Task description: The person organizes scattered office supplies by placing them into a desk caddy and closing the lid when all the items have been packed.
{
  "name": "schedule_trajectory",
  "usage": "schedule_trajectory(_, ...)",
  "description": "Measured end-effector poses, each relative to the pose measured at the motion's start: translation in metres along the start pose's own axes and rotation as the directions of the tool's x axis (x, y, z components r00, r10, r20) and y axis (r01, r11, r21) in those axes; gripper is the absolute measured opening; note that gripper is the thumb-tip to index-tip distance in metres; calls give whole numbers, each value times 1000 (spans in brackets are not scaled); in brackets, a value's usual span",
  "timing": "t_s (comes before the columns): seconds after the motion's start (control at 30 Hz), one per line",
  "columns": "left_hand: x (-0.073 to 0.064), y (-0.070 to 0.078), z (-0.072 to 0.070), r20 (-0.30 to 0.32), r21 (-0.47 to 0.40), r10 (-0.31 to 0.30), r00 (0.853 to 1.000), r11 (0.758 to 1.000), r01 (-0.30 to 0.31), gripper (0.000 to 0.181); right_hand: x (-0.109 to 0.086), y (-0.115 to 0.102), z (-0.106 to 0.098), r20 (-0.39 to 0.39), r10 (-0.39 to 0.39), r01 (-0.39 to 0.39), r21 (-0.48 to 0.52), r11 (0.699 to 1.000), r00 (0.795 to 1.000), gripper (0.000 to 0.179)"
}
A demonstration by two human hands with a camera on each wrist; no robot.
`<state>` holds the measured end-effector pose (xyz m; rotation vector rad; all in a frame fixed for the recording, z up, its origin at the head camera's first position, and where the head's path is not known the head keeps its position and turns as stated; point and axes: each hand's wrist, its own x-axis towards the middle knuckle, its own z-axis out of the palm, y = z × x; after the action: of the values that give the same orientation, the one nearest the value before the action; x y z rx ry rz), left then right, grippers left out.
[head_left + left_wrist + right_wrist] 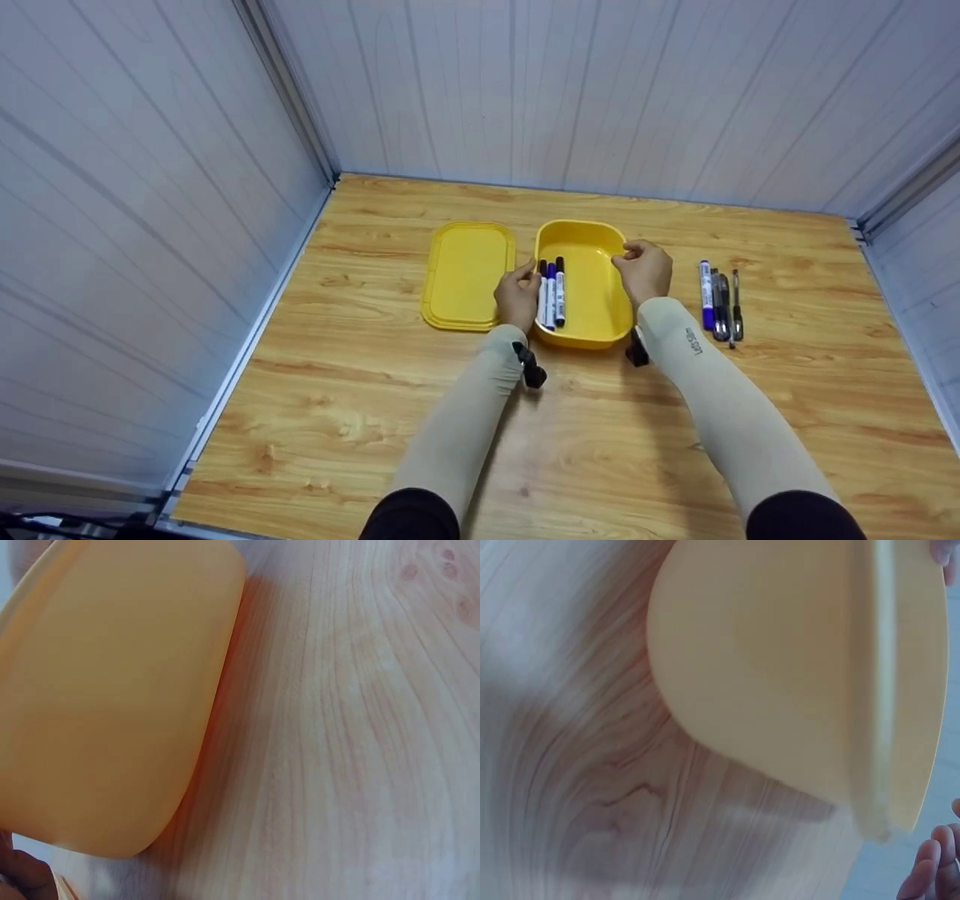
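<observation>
Between the left hand [517, 298] and the right hand [646, 273], the box [596, 300] looks like smooth, faintly glossy plastic; left of the left hand, the lid [471, 274] is plastic too. Matt cloth sleeves [456, 429] run back from both hands. Beneath, smooth wood-grained counter [322, 420].

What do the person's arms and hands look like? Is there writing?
Both arms wear pale, stretchy-looking sleeves, with black fabric higher up. A small black device sits at each wrist. Dark lettering marks the right sleeve. The left hand and right hand have no gloves.
</observation>
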<state>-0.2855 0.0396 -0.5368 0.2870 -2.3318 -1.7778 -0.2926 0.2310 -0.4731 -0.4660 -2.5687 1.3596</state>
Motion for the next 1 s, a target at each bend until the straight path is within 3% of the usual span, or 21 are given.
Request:
schedule_trajectory(0.33, 2, -1, 0, 1, 1, 47, 999, 999, -47, 31, 4, 14, -12, 4, 62, -62, -1, 998, 998, 30)
schedule_trajectory(0.63, 1, 0, -1, 8, -13, 12, 1000, 1000, -12, 31, 4, 26, -27, 13, 55, -55, -52, 997, 998, 31)
schedule_trajectory(0.77, 2, 0, -1, 5, -14, 14, 1000, 1000, -14, 31, 4, 30, -35, 39, 71, -70, -40, 997, 997, 34)
schedule_trajectory(1.0, 2, -1, 0, -5, -15, 29, 1000, 999, -29, 31, 7, 40, -49, 28, 96, -92, -111, 990, 995, 40)
